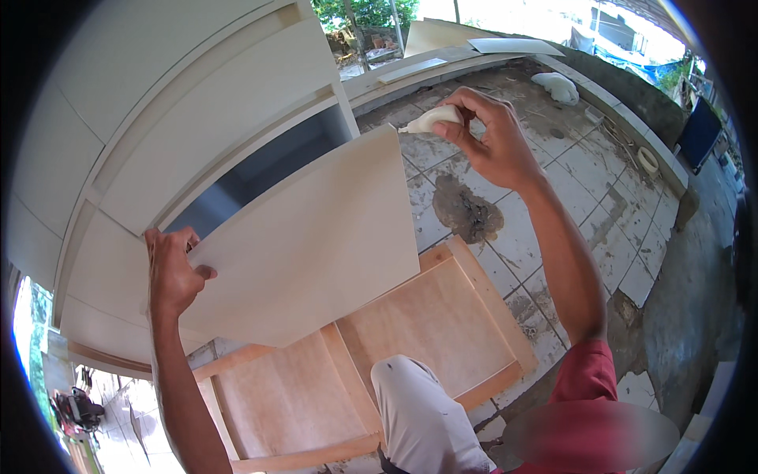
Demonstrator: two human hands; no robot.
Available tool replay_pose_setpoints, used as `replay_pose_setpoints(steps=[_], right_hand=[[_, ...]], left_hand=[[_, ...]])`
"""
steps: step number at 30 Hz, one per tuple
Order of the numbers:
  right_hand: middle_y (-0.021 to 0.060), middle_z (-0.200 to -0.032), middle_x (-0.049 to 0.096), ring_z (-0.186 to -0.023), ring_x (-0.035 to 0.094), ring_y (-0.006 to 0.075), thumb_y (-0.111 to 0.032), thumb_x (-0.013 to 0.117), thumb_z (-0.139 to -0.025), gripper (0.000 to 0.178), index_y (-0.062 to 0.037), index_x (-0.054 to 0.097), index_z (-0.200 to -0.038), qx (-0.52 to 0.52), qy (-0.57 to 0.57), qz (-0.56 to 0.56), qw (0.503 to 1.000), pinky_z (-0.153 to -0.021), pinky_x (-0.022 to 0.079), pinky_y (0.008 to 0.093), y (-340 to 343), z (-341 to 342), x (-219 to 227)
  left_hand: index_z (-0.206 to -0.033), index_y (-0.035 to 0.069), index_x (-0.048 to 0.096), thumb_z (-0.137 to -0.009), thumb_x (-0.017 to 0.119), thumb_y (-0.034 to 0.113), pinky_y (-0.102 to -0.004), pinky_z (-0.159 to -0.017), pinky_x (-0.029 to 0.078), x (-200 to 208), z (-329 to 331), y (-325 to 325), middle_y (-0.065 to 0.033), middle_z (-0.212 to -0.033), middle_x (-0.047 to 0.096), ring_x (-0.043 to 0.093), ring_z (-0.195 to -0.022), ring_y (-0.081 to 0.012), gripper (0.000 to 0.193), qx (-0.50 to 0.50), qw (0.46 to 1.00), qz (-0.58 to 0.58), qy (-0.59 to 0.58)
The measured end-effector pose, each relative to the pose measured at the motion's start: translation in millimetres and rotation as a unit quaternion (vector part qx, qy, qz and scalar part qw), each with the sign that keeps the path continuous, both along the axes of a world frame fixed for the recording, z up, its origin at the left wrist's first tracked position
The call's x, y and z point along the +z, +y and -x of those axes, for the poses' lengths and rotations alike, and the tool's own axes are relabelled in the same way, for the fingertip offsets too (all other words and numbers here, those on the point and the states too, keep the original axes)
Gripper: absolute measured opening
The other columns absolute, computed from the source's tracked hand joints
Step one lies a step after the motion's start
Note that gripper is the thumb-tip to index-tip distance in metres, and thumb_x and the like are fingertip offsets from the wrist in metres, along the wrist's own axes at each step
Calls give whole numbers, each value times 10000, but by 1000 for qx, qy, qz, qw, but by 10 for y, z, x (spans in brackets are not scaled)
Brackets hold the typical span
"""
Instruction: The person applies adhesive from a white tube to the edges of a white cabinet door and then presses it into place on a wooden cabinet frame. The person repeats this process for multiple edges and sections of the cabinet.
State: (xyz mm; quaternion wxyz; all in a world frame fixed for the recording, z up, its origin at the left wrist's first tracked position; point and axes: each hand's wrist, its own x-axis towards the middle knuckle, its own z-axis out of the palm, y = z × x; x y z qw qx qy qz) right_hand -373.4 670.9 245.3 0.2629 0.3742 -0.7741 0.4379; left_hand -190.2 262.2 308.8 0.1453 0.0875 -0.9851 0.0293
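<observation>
A cream flat panel [316, 229] stands tilted in front of the cabinet's dark opening. My left hand [175, 272] is closed at the panel's upper left end, thumb on the near side and fingers curled over the edge, partly hidden. My right hand [493, 138] grips a white squeeze bottle [434, 120] held sideways, with its thin nozzle pointing left. The nozzle tip is at the panel's upper right corner; whether it touches cannot be made out. Below the panel, a wooden frame [351, 371] with plywood backing and a middle crosspiece lies on the floor.
A large cream cabinet [213, 87] rises on the left. My knee [414, 395] is over the frame. A wet grey patch [467, 209] marks the dirty tiles. Farther off are a white bag [557, 88], a tape roll [647, 160] and boards [517, 47] on a low ledge.
</observation>
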Motion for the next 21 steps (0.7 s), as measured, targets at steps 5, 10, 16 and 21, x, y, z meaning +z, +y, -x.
replay_pose_setpoints(steps=[5,10,16,21], right_hand=[[99,-783,675,-663,607,193,-210,752,-933,222,-11,668,-982,3,47,5,999,-640,507,348,-52,50,22],[97,-757,667,-657,608,185,-253,749,-941,256,-9,676,-967,7,61,13,998,-633,508,346,-65,72,22],[94,-737,659,-652,610,172,-275,754,-939,280,-6,677,-960,14,66,15,998,-629,508,342,-57,108,34],[90,-725,649,-643,603,170,-273,753,-939,280,-5,675,-960,11,71,0,997,-624,504,343,-48,119,47]], left_hand=[[-839,-22,663,-536,874,-63,-457,-882,405,13,11,11,-162,-791,657,476,-929,-346,371,-2,1000,9,12],[-844,-23,667,-541,866,-74,-462,-886,413,12,2,25,-169,-812,676,481,-935,-347,366,-3,1000,9,15],[-859,-18,666,-541,864,-77,-463,-892,418,1,3,30,-161,-825,672,476,-947,-347,379,6,1000,4,14],[-872,-19,659,-536,877,-71,-457,-888,428,-20,2,-7,-155,-844,659,476,-964,-344,404,8,1000,12,19]])
